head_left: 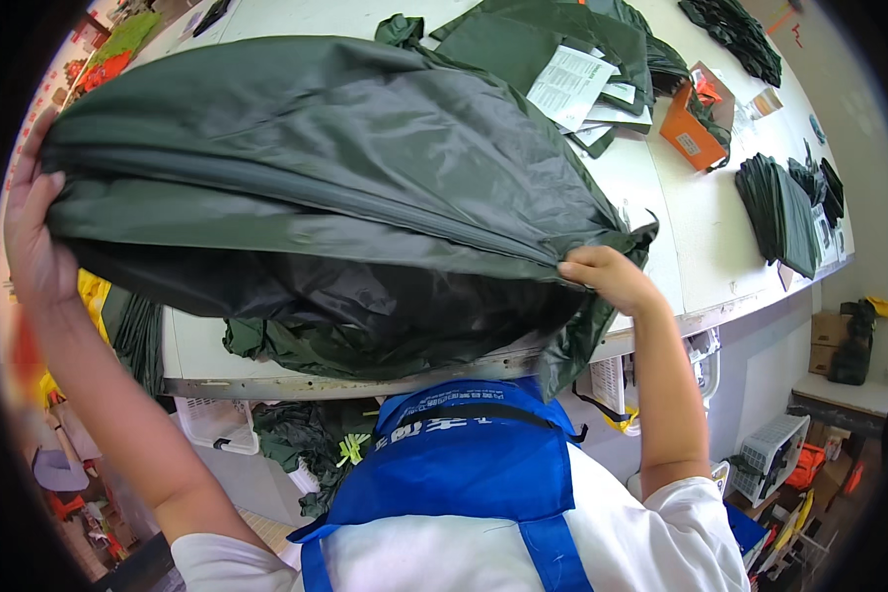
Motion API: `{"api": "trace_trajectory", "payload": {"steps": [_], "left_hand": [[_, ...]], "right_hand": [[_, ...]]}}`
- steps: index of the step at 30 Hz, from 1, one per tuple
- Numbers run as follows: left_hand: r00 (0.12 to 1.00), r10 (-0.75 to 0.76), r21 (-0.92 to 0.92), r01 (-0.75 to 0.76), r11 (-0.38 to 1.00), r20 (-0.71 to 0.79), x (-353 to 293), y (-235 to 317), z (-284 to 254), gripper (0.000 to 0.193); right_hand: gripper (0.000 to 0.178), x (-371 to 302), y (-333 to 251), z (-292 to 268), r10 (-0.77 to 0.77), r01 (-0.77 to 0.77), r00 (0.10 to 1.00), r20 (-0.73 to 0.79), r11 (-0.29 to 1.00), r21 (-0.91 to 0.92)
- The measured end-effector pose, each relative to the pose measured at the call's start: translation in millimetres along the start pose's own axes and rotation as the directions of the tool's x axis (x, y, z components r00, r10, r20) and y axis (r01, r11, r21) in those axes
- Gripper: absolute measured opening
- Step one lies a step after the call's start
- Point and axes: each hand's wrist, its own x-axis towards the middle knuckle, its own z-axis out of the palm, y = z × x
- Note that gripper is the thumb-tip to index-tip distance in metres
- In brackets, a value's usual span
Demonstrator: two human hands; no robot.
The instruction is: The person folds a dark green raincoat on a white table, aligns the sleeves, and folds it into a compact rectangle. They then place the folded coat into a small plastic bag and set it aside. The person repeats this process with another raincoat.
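A large dark green, shiny waterproof garment (316, 118) is stretched between my two hands above the white table. A long dark zipper (345, 200) runs along it, slanting down from left to right, and looks closed along the visible length. At the far left, my left hand (41, 237) grips one end, thumb on the near face and fingers partly behind the fabric. My right hand (612, 278) pinches the fabric at the zipper's right end. Below that hand a loose flap (570, 345) hangs over the table edge. More crumpled green fabric (316, 350) lies beneath the garment.
Folded green garments with white printed sheets (570, 87) lie at the back. An orange box (696, 123) and a folded dark green stack (775, 217) stand to the right. Below the table edge are white baskets (217, 424) and a grey crate (772, 459).
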Motion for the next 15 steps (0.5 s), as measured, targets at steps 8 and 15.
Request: {"api": "trace_trajectory", "payload": {"steps": [8,15], "left_hand": [[0.921,-0.379,0.165,0.389,0.907,-0.085,-44.2,-119.4,-128.5,0.054],[0.834,-0.528,0.971,0.037,-0.235,-0.160,-153.5,-225.3,-14.9,0.036]], "right_hand": [[0.028,-70.5,26.1,-64.1,0.173,-0.183,0.983,-0.061,0.949,-0.257],[0.047,-53.5,112.0,24.2,0.215,-0.037,0.895,-0.391,0.910,0.414]]}}
